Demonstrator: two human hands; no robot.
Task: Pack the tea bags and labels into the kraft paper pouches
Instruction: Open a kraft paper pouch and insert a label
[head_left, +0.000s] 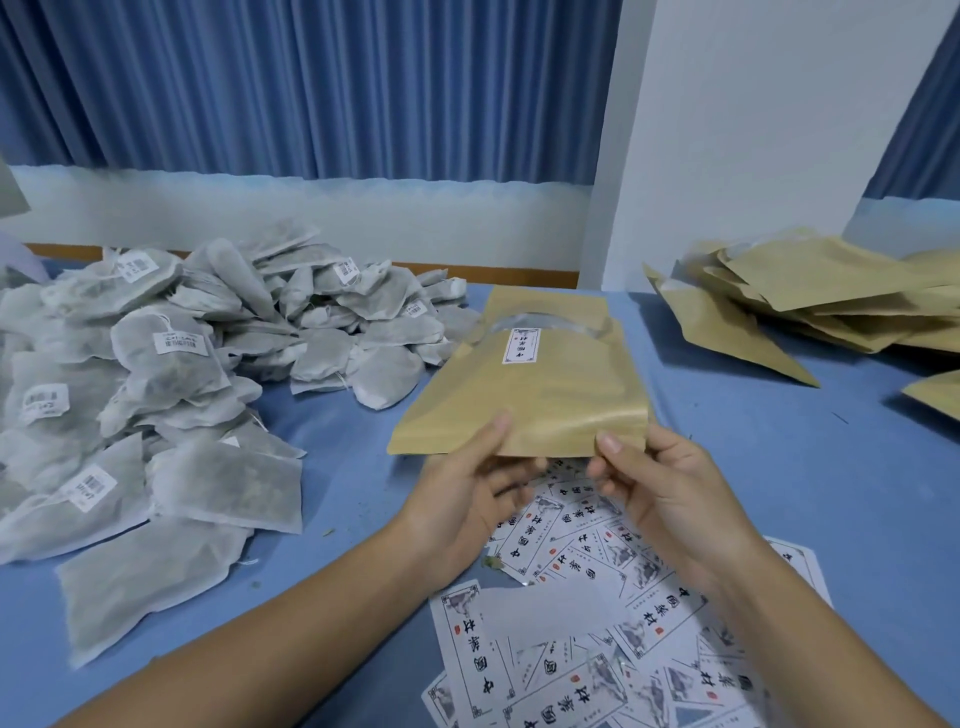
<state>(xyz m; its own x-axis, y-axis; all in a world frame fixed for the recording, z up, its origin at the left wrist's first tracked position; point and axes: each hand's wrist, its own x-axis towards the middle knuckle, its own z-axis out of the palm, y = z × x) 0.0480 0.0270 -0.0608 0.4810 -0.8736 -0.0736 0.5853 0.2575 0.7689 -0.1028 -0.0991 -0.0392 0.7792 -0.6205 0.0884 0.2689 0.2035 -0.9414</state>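
Note:
A kraft paper pouch (535, 387) with a round clear window and a small white label behind it is held above the blue table. My left hand (467, 488) pinches its near edge at the left, thumb on top. At the right of that same edge my right hand (654, 493) pinches it too. A big heap of grey-white tea bags (171, 374) lies on the left of the table. Printed white labels (597, 623) lie scattered under and in front of my hands.
Several kraft pouches (810, 296) are piled at the far right, with another pouch corner (935, 395) at the right edge. The blue table (779, 467) ends at a white wall and blue curtains (311, 88) behind.

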